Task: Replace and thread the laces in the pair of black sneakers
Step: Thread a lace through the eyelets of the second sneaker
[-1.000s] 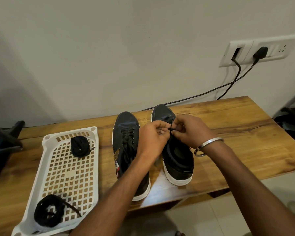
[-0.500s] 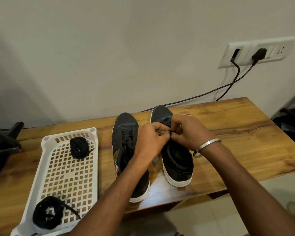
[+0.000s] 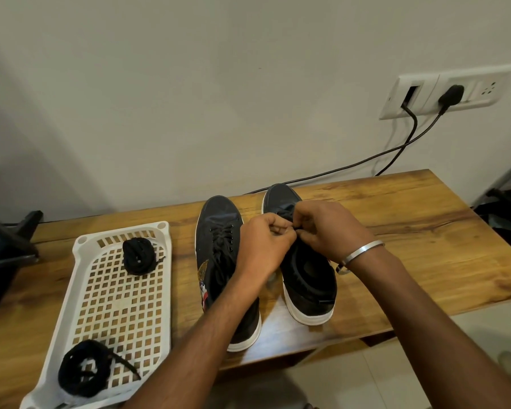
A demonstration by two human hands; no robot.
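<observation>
Two black low-top sneakers with white rubber soles stand side by side, toes to the wall, on a wooden table [image 3: 410, 231]. The left sneaker [image 3: 219, 231] carries a black lace crossed through its eyelets up the tongue; whether this is the old lace or the replacement cannot be told. The right sneaker [image 3: 310, 278] shows an open collar and insole; its eyelet row is largely hidden behind the hands.

Both hands meet over the right sneaker's tongue. The left hand [image 3: 263, 246] has its fingers curled in, thumb and forefinger pinching a short black lace end [image 3: 296, 228]. The right hand [image 3: 325, 228], with a silver metal bangle [image 3: 363, 252] at the wrist, has its fingertips closed narrowly on the same spot. How many eyelets are threaded on this shoe cannot be seen.

A white perforated plastic tray [image 3: 80, 290] lies to the left of the sneakers, apart from them. It holds two coiled bundles of black lace: one at the far end [image 3: 137, 256], one at the near end [image 3: 84, 369].

Assessment: work is in hand on the right sneaker and appears to be at an early stage. With two lace bundles untouched in the tray, most of the threading probably remains, and the left sneaker may also need attention.
</observation>
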